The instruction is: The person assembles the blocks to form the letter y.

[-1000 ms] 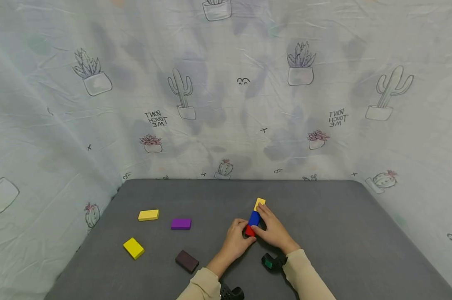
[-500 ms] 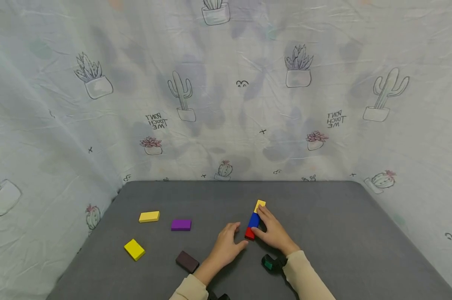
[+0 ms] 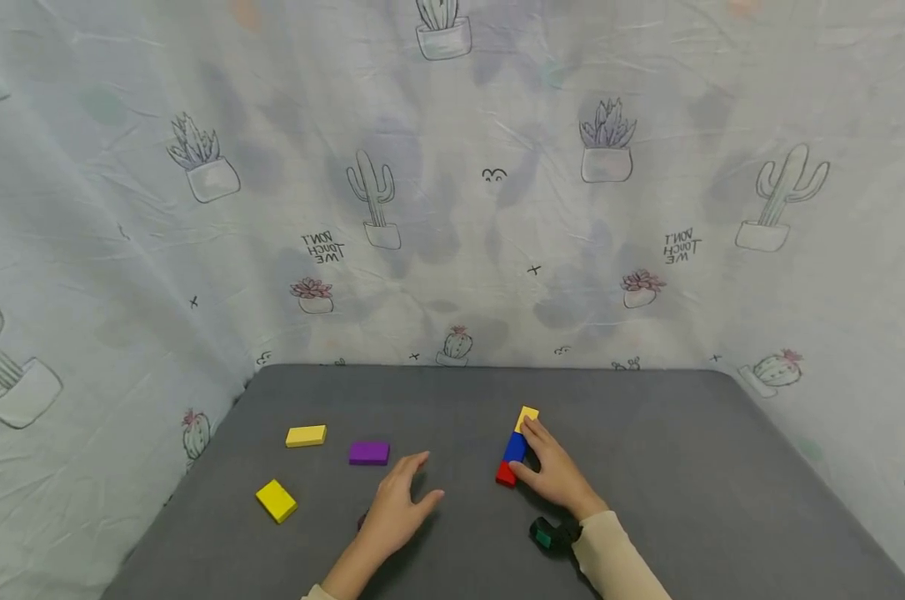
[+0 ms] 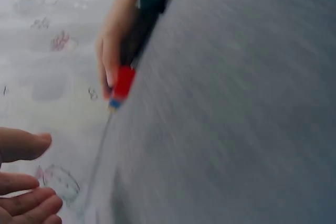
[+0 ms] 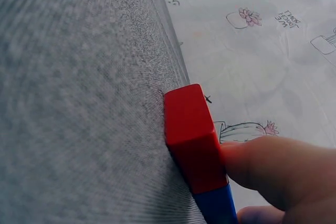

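Note:
A yellow block [image 3: 527, 417], a blue block [image 3: 516, 447] and a red block [image 3: 506, 475] lie end to end in a row on the grey table [image 3: 647, 433]. My right hand [image 3: 537, 454] rests against the row's right side with straight fingers. Its thumb [image 5: 278, 171] presses the red block [image 5: 191, 135] beside the blue block [image 5: 218, 205]. My left hand [image 3: 413, 487] hovers open to the left of the row, over a dark brown block that it mostly hides. The left wrist view is blurred but shows the red block [image 4: 123, 83] and the left fingers [image 4: 23, 182].
A purple block [image 3: 368, 452] and two yellow blocks [image 3: 306, 435] [image 3: 276, 500] lie on the left half of the table. A cactus-print cloth [image 3: 452, 208] hangs behind and at both sides. A black and green wrist device [image 3: 546, 533] sits on my right wrist.
My left hand has let go of the red end of the row and moved left, spreading open over the dark brown block. The right hand stays against the row.

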The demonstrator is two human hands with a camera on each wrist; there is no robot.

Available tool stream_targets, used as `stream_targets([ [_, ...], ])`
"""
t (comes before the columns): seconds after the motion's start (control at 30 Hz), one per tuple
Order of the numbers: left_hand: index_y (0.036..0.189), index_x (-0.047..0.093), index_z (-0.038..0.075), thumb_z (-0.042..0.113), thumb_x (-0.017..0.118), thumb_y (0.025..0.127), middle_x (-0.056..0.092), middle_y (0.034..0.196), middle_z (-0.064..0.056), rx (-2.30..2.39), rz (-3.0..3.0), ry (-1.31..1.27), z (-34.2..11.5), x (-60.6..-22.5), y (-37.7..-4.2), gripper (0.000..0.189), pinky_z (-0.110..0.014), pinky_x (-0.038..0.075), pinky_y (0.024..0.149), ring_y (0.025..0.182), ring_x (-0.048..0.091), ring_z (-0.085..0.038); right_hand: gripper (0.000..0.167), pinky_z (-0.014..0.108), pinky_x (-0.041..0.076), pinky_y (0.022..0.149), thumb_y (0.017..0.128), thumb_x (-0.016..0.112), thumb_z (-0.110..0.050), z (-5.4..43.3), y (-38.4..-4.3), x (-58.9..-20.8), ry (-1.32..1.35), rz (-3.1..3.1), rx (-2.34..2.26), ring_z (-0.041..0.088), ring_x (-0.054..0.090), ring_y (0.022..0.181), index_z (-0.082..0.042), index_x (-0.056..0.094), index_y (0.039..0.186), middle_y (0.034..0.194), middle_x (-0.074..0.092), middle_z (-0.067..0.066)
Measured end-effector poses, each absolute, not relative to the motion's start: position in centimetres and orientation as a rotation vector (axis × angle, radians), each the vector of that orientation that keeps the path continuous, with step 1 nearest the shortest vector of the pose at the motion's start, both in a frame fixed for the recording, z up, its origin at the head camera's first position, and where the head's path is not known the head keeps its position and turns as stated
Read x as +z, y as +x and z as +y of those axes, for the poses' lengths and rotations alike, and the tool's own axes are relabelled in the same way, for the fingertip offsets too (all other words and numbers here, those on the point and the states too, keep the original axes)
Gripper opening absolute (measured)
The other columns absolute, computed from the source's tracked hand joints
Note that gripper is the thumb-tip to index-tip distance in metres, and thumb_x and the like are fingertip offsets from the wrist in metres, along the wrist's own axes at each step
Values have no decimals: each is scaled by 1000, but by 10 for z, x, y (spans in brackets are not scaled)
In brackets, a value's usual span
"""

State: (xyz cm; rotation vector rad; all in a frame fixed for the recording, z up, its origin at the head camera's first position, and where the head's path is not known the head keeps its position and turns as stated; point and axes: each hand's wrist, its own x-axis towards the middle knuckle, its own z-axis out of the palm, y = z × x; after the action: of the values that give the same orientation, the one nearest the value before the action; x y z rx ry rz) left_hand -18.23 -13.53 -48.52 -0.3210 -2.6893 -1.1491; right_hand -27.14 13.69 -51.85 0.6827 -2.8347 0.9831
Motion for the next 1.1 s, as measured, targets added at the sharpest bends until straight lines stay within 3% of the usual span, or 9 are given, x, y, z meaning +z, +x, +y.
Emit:
stream_targets([
  [0.5,131,52,1,25,74,82,56,126,-15,-1159,-2718,-86,-176,-493,-149,59,-52,46,96,117,55,-34,74,54,26,112,90,61,-41,138,-270,-516,682,-2823,984,34,21,144,-1,34,146,155,27,14],
  [0.73,132,50,-2,36,74,80,53,127,-20,-1144,-2803,-36,-185,-498,-134,68,-52,46,96,116,53,-38,74,54,26,113,89,62,-40,136,-268,-515,669,-2828,1010,33,20,144,0,34,145,155,27,14],
  [1.1,135,42,-11,39,77,76,44,133,-30,-1138,-2852,-12,-185,-499,-130,84,-56,44,95,120,48,-45,74,55,25,113,90,61,-40,136,-267,-514,658,-2856,1027,34,19,144,-1,32,146,156,25,14],
])
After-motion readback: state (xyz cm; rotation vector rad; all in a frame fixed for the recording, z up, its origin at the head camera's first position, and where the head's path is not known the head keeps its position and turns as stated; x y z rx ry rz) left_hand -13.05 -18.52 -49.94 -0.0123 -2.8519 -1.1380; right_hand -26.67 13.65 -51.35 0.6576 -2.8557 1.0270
